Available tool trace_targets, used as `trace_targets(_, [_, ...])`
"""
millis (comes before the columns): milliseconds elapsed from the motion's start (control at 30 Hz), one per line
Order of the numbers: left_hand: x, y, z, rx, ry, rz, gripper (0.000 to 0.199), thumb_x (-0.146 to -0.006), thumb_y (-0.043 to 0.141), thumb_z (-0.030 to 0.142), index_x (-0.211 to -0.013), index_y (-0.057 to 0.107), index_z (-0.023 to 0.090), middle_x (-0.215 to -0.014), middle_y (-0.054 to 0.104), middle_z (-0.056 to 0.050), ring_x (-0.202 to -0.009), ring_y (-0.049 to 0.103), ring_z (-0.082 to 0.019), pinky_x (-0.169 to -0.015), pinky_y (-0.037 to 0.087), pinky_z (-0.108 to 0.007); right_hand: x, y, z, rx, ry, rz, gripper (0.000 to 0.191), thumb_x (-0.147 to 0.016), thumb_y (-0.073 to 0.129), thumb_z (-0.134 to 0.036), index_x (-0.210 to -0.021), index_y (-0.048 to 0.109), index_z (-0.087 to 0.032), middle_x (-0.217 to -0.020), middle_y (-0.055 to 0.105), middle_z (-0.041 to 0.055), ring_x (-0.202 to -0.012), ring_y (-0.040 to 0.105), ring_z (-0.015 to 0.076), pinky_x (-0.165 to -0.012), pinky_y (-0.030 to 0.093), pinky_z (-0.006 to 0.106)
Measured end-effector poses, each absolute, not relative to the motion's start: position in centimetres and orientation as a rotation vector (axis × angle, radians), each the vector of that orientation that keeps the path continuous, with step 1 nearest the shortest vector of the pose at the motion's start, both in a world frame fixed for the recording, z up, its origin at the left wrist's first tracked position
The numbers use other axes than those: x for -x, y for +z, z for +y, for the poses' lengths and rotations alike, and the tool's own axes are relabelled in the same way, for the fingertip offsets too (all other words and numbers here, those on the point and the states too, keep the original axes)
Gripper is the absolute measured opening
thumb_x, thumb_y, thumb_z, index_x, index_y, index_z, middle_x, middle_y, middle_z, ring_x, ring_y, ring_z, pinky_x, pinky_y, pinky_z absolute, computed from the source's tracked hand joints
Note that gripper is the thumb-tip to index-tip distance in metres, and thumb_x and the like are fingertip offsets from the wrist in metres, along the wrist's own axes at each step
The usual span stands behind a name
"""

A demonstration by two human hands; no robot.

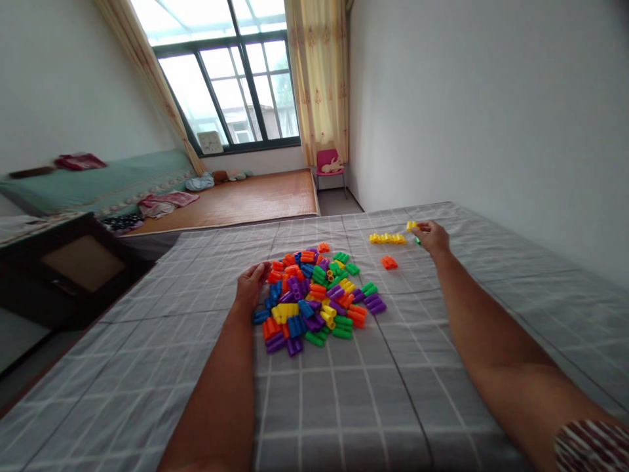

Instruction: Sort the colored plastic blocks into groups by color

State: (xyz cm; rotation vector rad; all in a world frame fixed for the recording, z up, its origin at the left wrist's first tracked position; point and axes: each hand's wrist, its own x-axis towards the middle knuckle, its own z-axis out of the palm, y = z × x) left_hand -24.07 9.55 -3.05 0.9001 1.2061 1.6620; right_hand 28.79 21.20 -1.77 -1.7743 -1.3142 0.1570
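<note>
On the grey checked bedsheet lies a heap of plastic tube-shaped building blocks (307, 308) in orange, purple, blue, green and yellow. My left hand (253, 283) is at the heap's left edge, fingers closed together against the orange blocks; what they grip, if anything, is hidden. Farther right, my right hand (432, 237) pinches a yellow block (411, 226) between thumb and fingers, just above the sheet. Beside that block, to the left, runs a row of joined yellow blocks (387, 238). An orange block (389, 263) lies nearer me, and a green block (419, 241) shows partly under my right hand.
The checked bedsheet (339, 406) spreads around the heap. A white wall (481, 111) stands to the right. Beyond are a low mat-covered bed (260, 193), a pink chair (328, 162) and a window. A dark cabinet (63, 282) stands at the left.
</note>
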Motion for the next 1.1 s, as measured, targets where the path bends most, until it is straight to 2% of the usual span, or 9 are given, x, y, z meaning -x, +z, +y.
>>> trace_targets(133, [24.2,-3.1,9.6,-0.91,1.672,1.209,0.04,-0.057,0.083,0.04,-0.084,0.072,0.013,-0.087,0.074,-0.008,-0.089,0.068,-0.021,-0.09,0.052,-0.037,-28.7,-2.3,21.0,1.819,0.063,-1.427,0.027,-0.079,0.065,-0.034,-0.1,0.069,-0.017,-0.098,0.074,0.0092,-0.091,0.069,0.0231,-0.083,0.051,0.034])
trace_targets(333, [24.3,-3.3,9.7,-0.92,1.655,1.199,0.036,-0.059,0.082,0.038,-0.084,0.073,0.014,-0.088,0.074,-0.008,-0.09,0.068,-0.021,-0.088,0.052,-0.036,-26.3,-2.0,21.4,2.031,0.03,-1.588,0.034,-0.081,0.062,-0.039,-0.109,0.07,-0.022,-0.106,0.073,0.0087,-0.097,0.067,0.0246,-0.08,0.05,0.032])
trace_targets(567, [24.0,-3.2,9.7,-0.889,1.664,1.172,0.035,-0.06,0.081,0.036,-0.085,0.073,0.012,-0.088,0.074,-0.008,-0.089,0.068,-0.02,-0.089,0.052,-0.036,-26.1,-2.0,21.8,2.138,0.088,-1.703,0.038,-0.085,0.06,-0.033,-0.119,0.066,-0.019,-0.112,0.072,0.0112,-0.103,0.066,0.0259,-0.083,0.049,0.032])
trace_targets(767, [23.9,-3.3,9.9,-0.889,1.674,1.16,0.031,-0.064,0.079,0.035,-0.084,0.072,0.012,-0.089,0.074,-0.009,-0.09,0.068,-0.02,-0.088,0.052,-0.036,-26.9,-0.5,21.0,2.109,0.011,-1.754,0.052,-0.082,0.064,-0.024,-0.132,0.057,-0.011,-0.115,0.069,0.0176,-0.103,0.065,0.028,-0.084,0.047,0.034])
trace_targets(833, [23.9,-3.4,10.0,-0.885,1.676,1.154,0.031,-0.064,0.079,0.035,-0.084,0.072,0.012,-0.088,0.074,-0.009,-0.089,0.068,-0.02,-0.088,0.053,-0.036,-26.6,0.6,20.2,2.084,-0.001,-1.75,0.046,-0.083,0.061,-0.022,-0.127,0.06,-0.009,-0.113,0.07,0.0184,-0.1,0.065,0.027,-0.083,0.047,0.034])
trace_targets(933, [23.7,-3.4,10.1,-0.869,1.691,1.136,0.03,-0.063,0.08,0.033,-0.082,0.072,0.012,-0.085,0.073,-0.008,-0.085,0.068,-0.018,-0.087,0.053,-0.035,-23.8,2.0,18.0,1.886,0.067,-1.919,0.03,-0.085,0.057,-0.022,-0.111,0.07,-0.013,-0.106,0.072,0.0126,-0.093,0.066,0.0211,-0.08,0.047,0.028])
trace_targets(1033, [23.5,-3.1,10.0,-0.862,1.704,1.118,0.028,-0.062,0.08,0.032,-0.08,0.072,0.013,-0.081,0.073,-0.006,-0.083,0.068,-0.017,-0.087,0.053,-0.034,-18.7,2.1,14.6,1.506,0.343,-2.335,0.024,-0.084,0.059,-0.03,-0.1,0.074,-0.018,-0.091,0.074,0.005,-0.08,0.066,0.0161,-0.071,0.045,0.023])
trace_targets(1100, [23.3,-3.0,9.9,-0.855,1.703,1.108,0.026,-0.062,0.08,0.03,-0.079,0.072,0.012,-0.08,0.073,-0.006,-0.081,0.068,-0.016,-0.087,0.052,-0.033,-15.2,1.6,12.3,1.423,0.423,-2.52,0.024,-0.083,0.062,-0.037,-0.094,0.075,-0.019,-0.082,0.074,0.0039,-0.072,0.064,0.0155,-0.064,0.043,0.023])
